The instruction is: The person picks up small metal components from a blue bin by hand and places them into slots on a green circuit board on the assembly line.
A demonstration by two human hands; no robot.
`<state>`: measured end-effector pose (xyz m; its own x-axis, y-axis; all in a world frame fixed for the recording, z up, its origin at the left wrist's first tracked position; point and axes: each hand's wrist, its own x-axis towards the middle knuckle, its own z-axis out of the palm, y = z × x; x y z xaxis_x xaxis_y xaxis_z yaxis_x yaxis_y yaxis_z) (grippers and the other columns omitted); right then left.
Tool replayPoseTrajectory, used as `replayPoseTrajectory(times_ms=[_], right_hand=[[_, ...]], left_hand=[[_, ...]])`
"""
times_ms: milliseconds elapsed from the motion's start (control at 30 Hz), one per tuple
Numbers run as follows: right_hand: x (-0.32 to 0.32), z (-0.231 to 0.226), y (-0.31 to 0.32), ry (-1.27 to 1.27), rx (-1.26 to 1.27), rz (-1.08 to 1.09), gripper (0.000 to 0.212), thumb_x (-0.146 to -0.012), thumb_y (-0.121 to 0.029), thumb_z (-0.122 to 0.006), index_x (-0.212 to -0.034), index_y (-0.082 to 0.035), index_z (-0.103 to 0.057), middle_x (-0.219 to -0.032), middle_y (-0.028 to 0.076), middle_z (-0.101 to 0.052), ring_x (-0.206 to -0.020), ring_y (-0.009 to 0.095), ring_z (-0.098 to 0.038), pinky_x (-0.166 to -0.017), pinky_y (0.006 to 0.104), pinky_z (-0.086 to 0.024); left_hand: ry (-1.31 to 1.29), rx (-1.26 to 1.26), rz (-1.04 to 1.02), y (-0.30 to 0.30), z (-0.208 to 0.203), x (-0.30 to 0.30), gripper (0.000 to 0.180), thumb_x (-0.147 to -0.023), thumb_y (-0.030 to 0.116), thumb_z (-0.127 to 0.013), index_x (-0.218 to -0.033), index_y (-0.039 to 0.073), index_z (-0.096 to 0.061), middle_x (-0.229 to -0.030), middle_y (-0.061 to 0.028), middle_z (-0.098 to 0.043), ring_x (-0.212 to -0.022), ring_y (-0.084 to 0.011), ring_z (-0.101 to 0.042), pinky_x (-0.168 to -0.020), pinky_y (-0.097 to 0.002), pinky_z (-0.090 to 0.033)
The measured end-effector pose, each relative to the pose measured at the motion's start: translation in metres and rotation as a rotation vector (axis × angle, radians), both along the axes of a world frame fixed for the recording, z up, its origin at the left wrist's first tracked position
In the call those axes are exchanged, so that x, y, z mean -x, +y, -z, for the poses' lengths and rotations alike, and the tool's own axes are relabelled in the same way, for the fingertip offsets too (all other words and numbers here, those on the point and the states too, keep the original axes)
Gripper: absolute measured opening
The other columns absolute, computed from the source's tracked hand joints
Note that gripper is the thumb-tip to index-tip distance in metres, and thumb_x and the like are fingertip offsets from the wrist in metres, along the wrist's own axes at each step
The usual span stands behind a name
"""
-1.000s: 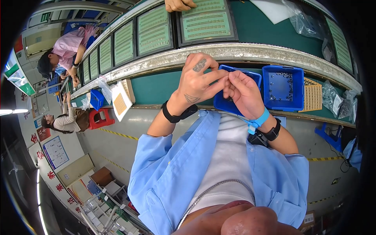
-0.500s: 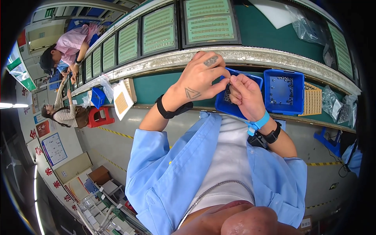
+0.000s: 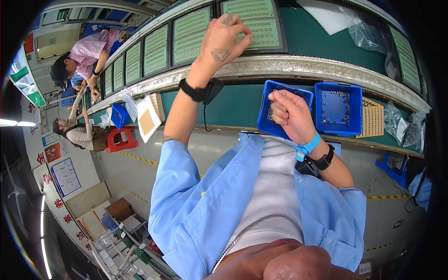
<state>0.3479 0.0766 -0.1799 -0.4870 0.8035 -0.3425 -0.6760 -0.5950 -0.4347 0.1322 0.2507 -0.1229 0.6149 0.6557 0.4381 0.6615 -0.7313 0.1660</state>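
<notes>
My left hand [image 3: 225,41] is raised over the green circuit boards [image 3: 252,28] held in a black tray, its fingers bent down and thumb close to the index finger. Whatever sits at its fingertips is too small or hidden to make out. Over the left blue bin [image 3: 262,122] is my right hand [image 3: 295,114], fingers curled and thumb pressed to the index finger. I cannot tell what that pinch holds. Small dark and silvery parts lie in this bin, partly covered by the hand. Beside it stands a second blue bin [image 3: 338,128] with similar small parts scattered inside.
A worn metal rail [image 3: 322,67] runs between the boards and the bins. Right of the bins are a perforated tan board [image 3: 372,119] and clear plastic bags [image 3: 394,123]. A white foam sheet [image 3: 326,16] lies behind. Two people work further left along the line.
My left hand has left my right hand's fingertips and moved up and left, across the rail to the boards. My right hand stays over the bin. The left-side board trays have shifted slightly right.
</notes>
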Motion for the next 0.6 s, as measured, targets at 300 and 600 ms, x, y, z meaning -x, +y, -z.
replayPoseTrajectory(times_ms=[300, 600], right_hand=[[-0.009, -0.002, -0.002, 0.041, 0.014, -0.012, 0.019, -0.109, -0.016, -0.056, -0.106, 0.001, -0.065, -0.070, -0.006, -0.036, -0.059, 0.004, -0.033, -0.051, 0.0215, -0.027], [-0.016, 0.000, 0.000, 0.046, 0.024, -0.018, 0.019, -0.108, -0.016, -0.057, -0.105, 0.000, -0.065, -0.071, -0.006, -0.036, -0.060, 0.004, -0.033, -0.051, 0.0215, -0.027]], left_hand=[[0.162, -0.087, -0.044, 0.027, 0.029, -0.011, 0.011, -0.086, 0.020, -0.076, -0.087, 0.009, -0.076, -0.091, -0.0045, -0.064, -0.096, -0.0277, -0.063, -0.085, -0.0440, -0.051], [0.179, -0.122, -0.044, 0.028, 0.035, -0.021, 0.010, -0.086, 0.019, -0.076, -0.086, 0.009, -0.075, -0.091, -0.0041, -0.066, -0.098, -0.0268, -0.064, -0.086, -0.0441, -0.052]])
